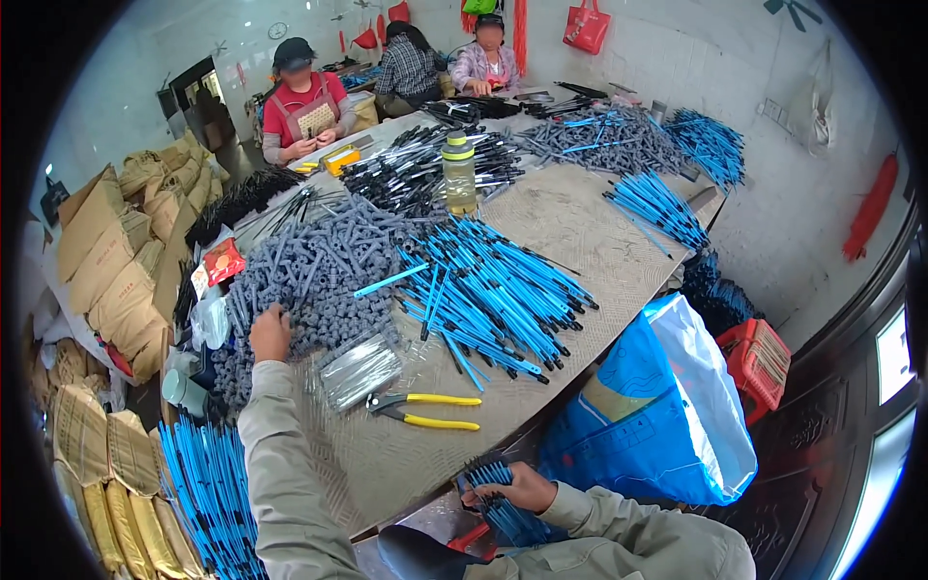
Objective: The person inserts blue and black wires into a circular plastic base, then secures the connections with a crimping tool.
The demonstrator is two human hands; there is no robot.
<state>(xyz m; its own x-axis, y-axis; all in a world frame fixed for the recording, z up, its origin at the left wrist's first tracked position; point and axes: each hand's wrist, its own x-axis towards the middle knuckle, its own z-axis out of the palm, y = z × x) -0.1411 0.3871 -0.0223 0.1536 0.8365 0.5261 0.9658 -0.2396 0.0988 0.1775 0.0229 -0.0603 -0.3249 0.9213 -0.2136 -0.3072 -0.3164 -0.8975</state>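
My left hand [270, 334] is at the near left edge of a heap of grey ridged plastic pieces [319, 261], its fingers curled. Whatever they may hold is hidden. Below the table's near edge, my right hand [527, 488] is closed round a bundle of blue rods [490, 476] with dark ends. On the table between my arms lie pliers with yellow handles [440, 398]. Beside them is a clear plastic bag of thin silver pins [358, 371]. A large pile of blue rods with black tips [503, 300] spreads beyond the pliers.
A bottle with a green lid [458, 174] stands mid-table among black rods [396, 164]. A blue sack [648, 406] and a red crate [754, 362] are at right. Brown sacks [116, 261] and upright blue rods [208, 483] are at left. Several people sit across the table.
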